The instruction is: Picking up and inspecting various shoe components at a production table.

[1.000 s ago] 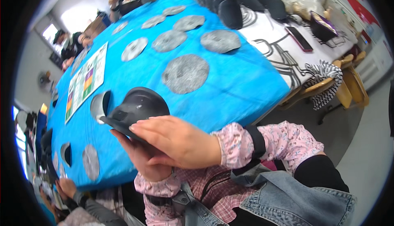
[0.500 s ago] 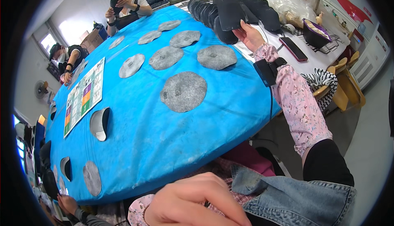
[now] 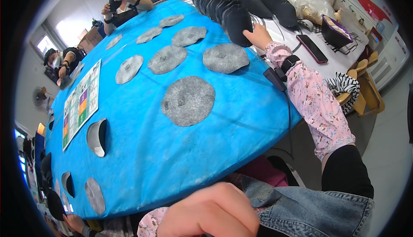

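Observation:
At the far right of the table, my right hand (image 3: pixel 259 37) is closed on the near edge of a black rounded pad (image 3: pixel 239 25). That pad leans at the near end of a row of overlapping black pads (image 3: pixel 211 8). My left hand (image 3: pixel 208 213) is low in front of my body, its back up. Its fingers bend down and are partly blurred and cut off by the lower edge, so what they do is hidden. Between the hands, a large grey felt-like disc (image 3: pixel 189 101) lies flat on the blue table cover (image 3: pixel 172 159). Another grey disc (image 3: pixel 226 58) lies nearest my right hand.
Several more grey discs (image 3: pixel 167 59) and a curved grey-and-black piece (image 3: pixel 96 138) lie about, with a printed sheet (image 3: pixel 81 103) at left. Further right are a phone (image 3: pixel 312 48), a purple basket (image 3: pixel 336 32) and clear plastic bags (image 3: pixel 307 0). Two people (image 3: pixel 127 4) work across the table.
The black pad in my right hand has come down from a raised position against the row's near end. My left hand has shifted slightly, and the view has tilted a little.

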The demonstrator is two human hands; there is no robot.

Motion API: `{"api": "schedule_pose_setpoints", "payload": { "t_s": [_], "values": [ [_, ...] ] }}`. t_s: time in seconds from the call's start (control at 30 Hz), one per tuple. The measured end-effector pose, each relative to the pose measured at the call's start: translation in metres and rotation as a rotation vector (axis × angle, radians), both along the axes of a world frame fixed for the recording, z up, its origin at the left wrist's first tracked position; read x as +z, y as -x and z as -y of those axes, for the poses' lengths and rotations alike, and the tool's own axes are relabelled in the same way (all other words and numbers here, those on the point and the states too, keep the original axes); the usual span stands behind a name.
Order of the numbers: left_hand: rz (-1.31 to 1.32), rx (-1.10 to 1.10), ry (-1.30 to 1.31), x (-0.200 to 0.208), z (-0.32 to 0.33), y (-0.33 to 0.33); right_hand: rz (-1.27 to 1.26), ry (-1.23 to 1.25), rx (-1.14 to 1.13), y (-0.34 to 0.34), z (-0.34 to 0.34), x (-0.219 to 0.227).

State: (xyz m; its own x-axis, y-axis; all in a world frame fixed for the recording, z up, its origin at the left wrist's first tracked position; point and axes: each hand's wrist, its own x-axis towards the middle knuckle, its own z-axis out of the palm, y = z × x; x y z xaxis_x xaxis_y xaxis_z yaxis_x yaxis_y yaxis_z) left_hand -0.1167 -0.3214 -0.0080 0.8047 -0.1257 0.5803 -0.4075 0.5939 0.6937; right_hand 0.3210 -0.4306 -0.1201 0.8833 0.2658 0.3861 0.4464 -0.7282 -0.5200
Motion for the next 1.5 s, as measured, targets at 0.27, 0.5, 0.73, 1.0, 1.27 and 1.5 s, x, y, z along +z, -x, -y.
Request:
{"api": "schedule_pose_setpoints", "payload": {
  "t_s": [0.27, 0.5, 0.73, 1.0, 1.27, 1.5],
  "values": [
    [0.073, -0.132, 0.218, -0.036, -0.006, -0.027, 0.229, 0.096, -0.105, -0.022, -0.029, -0.002],
    [-0.075, 0.008, 0.211, -0.025, 0.012, -0.012, 0.337, 0.017, 0.126, -0.083, 0.036, -0.009],
    [-0.420, 0.251, -0.205, -0.043, -0.050, 0.011, 0.473, 0.138, 0.386, 0.020, -0.008, 0.008],
    [-0.560, 1.527, -1.008, -0.119, -0.222, 0.053, 0.425, 0.532, 0.662, 0.106, 0.052, 0.019],
    [-0.806, 1.589, -1.259, -0.143, -0.332, 0.057, 0.464, 0.198, 0.610, 0.103, 0.038, 0.028],
    [-0.824, 1.128, -1.045, -0.118, -0.255, 0.041, 0.383, 0.371, 0.791, 0.115, 0.044, 0.033]
  ]
}}
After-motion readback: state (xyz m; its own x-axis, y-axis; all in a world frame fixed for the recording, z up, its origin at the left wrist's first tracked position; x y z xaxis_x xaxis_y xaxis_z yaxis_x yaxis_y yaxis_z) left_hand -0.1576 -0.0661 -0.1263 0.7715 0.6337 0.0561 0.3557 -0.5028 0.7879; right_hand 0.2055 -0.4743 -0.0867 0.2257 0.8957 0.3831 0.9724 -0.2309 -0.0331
